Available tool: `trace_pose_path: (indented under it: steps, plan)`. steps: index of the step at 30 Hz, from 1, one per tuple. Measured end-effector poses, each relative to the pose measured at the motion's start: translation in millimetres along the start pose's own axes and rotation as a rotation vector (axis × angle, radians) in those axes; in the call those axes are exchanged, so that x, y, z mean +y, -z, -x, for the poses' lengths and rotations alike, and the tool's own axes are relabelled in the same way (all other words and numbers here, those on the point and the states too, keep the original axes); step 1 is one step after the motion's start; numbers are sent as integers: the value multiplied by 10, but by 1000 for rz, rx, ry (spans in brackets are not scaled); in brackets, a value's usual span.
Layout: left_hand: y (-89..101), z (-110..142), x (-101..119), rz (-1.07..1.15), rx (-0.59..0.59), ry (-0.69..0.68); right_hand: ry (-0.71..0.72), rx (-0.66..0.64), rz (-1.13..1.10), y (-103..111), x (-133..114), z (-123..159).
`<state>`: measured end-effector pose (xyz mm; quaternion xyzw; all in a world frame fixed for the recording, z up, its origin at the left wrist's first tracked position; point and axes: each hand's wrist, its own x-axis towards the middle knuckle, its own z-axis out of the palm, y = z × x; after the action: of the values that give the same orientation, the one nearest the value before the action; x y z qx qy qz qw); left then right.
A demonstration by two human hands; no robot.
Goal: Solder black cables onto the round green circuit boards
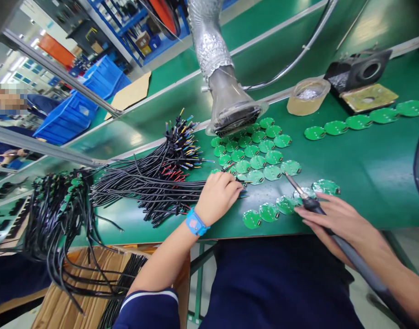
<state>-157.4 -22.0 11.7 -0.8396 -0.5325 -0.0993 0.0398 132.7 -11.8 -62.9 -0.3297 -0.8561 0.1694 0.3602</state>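
Note:
My right hand (339, 221) is wrapped around a soldering iron (314, 204), whose metal tip points up and left to the edge of a round green circuit board (290, 167). Curled over the ends of a bundle of black cables (168, 187), my left hand (219, 194) grips a cable, and coloured wire ends stick out past its fingers. Its exact grip is hidden under the palm. Rows of round green boards (257, 162) lie just beyond the left hand. A nearer row of boards (268, 212) runs partly beneath the soldering iron and the right fingers.
A fume extraction nozzle (230, 100) hangs over the boards. Behind stand a tub (308, 96) and a soldering iron holder (358, 73) with a yellow sponge. More boards (358, 122) line the right. Cables with boards (58, 205) hang over the left edge above a cardboard box (82, 274).

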Motion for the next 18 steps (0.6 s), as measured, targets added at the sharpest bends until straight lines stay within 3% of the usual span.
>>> trace_pose_path:
  steps: [3,8,10,12,15,16,18]
  plan:
    - [13,-17,13,-66,-37,-42,91,3,11,85,-149,-51]
    - [-63,-100,48,-154,-90,-65,3,111,-108,119,-246,-9]
    - [-24,-90,31,-106,-15,-105,-21,148,-124,114,-265,40]
    - [59,-27,26,16,136,-103,-42,195,-155,118,-296,78]
    - [173,151,134,250,351,-7,-85,218,-260,143,-382,94]
    - [185,220,208,317,359,47,-93,214,-293,154,-423,88]
    - [148,351,391,437,256,171,-76,180,-356,173,-516,59]
